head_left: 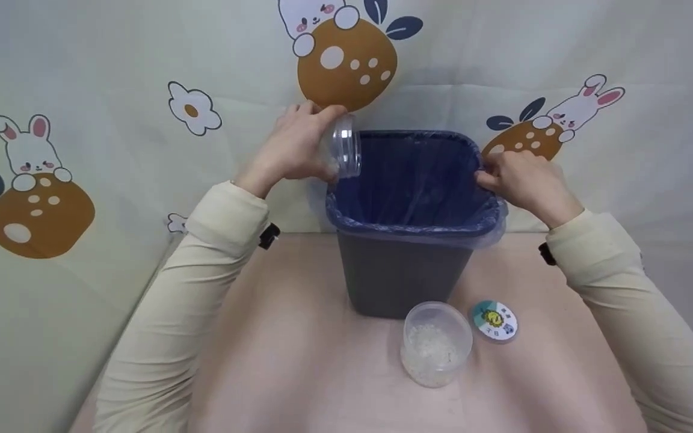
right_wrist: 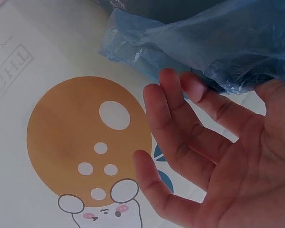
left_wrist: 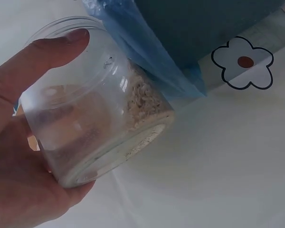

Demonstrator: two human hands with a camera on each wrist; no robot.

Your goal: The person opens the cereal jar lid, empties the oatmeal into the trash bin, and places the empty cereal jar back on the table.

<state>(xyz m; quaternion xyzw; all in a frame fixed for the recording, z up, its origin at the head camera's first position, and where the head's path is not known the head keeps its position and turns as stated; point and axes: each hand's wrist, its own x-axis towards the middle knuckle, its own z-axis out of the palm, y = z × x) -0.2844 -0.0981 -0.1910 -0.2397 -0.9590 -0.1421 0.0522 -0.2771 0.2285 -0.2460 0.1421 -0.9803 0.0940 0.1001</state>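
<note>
A clear jar (head_left: 348,144) is tipped on its side at the left rim of the grey trash bin (head_left: 406,270), its mouth toward the opening. My left hand (head_left: 298,144) grips it around the body. In the left wrist view, brownish crumbly bits (left_wrist: 145,102) lie against the jar's lower wall. A blue trash bag (head_left: 412,180) lines the bin and folds over its rim. At the right rim, my right hand (head_left: 521,180) holds the bag-covered edge between thumb and index finger; its other fingers (right_wrist: 178,142) hang loosely outside.
In front of the bin stands a translucent tub (head_left: 437,346) with whitish grains inside. A round lid (head_left: 494,322) with a sun picture lies to its right on the pink table (head_left: 298,361). Behind the bin hangs a pale cloth (head_left: 142,54) printed with rabbits and oranges.
</note>
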